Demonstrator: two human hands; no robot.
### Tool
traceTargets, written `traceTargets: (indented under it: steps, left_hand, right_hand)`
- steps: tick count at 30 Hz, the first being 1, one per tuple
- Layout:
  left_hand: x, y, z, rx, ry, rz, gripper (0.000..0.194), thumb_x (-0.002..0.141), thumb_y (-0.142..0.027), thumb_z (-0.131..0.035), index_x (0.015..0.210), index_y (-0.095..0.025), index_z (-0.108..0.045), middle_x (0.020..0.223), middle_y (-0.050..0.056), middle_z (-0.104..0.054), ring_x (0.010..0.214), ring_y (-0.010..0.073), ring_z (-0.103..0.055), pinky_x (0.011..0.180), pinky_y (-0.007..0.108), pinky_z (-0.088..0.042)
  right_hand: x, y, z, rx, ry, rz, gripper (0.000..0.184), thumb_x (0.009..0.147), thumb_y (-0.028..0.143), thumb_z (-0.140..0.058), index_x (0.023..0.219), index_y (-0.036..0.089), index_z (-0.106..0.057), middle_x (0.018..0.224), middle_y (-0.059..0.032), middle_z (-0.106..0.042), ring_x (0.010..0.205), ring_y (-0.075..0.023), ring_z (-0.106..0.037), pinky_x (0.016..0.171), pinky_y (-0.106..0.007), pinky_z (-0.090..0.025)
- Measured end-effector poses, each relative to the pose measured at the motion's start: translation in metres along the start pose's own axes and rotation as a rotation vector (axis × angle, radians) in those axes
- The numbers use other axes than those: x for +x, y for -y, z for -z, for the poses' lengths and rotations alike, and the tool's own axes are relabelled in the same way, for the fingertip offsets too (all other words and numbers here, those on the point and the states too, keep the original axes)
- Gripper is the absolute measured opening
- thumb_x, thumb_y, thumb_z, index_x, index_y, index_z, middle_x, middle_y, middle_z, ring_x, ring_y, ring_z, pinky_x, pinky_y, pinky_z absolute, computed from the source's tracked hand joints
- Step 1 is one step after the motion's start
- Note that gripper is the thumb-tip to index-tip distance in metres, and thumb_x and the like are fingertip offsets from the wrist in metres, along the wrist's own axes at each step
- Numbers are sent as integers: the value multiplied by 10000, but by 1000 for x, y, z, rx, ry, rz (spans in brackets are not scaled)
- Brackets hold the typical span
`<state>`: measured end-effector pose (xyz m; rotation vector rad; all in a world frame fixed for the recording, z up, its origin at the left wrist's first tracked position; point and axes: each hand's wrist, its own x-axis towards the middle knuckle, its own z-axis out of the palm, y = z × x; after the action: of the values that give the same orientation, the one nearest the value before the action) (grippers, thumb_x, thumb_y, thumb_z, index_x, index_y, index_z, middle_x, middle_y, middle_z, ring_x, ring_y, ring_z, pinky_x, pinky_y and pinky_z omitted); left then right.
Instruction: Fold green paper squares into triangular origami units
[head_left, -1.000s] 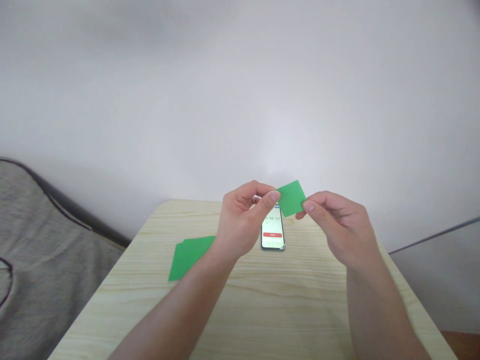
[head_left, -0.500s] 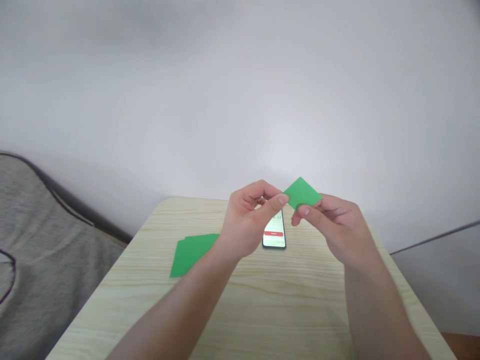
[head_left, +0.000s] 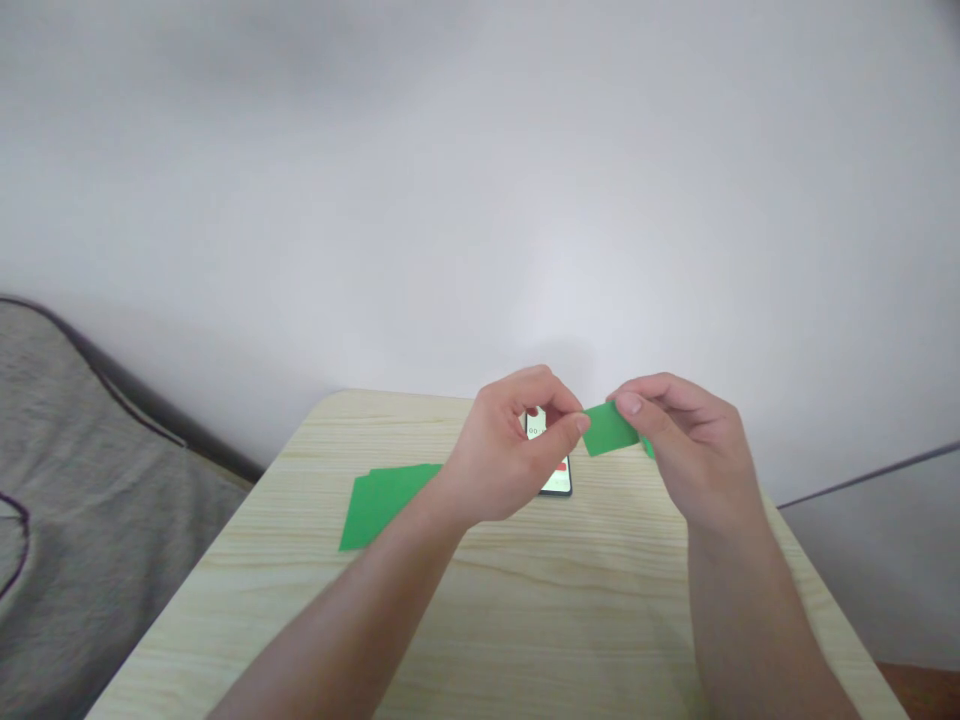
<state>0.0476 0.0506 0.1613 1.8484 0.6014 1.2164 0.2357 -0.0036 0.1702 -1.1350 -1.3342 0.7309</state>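
A small folded piece of green paper (head_left: 610, 430) is held up between my two hands, above the far part of the table. My left hand (head_left: 517, 445) pinches its left corner between thumb and forefinger. My right hand (head_left: 686, 445) grips the right part, thumb on the near face and fingers behind. A bit of green shows below the right thumb, and the rest of that side is hidden by the hand. Left of my left forearm lie several green paper sheets (head_left: 382, 505), stacked and partly covered by the arm.
Behind my left hand a phone (head_left: 556, 482) with a lit screen lies on the pale wooden table (head_left: 570, 620). A white wall (head_left: 480, 200) rises at the table's far edge. Grey fabric (head_left: 90, 520) with dark piping stands at the left.
The green paper has turned from a diamond pose to a nearly level rectangle and dropped slightly. My left hand has shifted right, covering more of the phone; my right hand has moved slightly right.
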Motion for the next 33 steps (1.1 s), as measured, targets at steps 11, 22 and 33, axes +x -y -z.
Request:
traceTargets:
  steps: [11, 22, 33]
  left_hand:
    - [1, 4, 0, -67, -105, 17, 168, 914, -257, -718, 770, -178, -682, 800, 16, -651, 792, 152, -566, 715, 310, -423]
    - [3, 9, 4, -205, -98, 70, 180, 912, -319, -743, 810, -181, -690, 787, 15, -633, 747, 140, -534, 673, 298, -409]
    - [2, 4, 6, -185, -61, 67, 172, 908, -320, -750, 811, -184, -708, 782, 15, -632, 741, 142, -525, 659, 298, -396]
  right_hand:
    - [-1, 1, 0, -106, -12, 17, 155, 926, 379, -762, 852, 244, -781, 736, 8, -711, 666, -131, -606, 623, -269, -479]
    - [-2, -7, 5, -123, 90, 49, 150, 941, 395, -741, 900, 260, -794, 845, -4, -750, 802, -173, -672, 749, -305, -510]
    - [-3, -4, -1, -144, 15, 62, 176, 924, 406, -758, 853, 245, -769, 757, 19, -707, 721, -149, -625, 694, -292, -482]
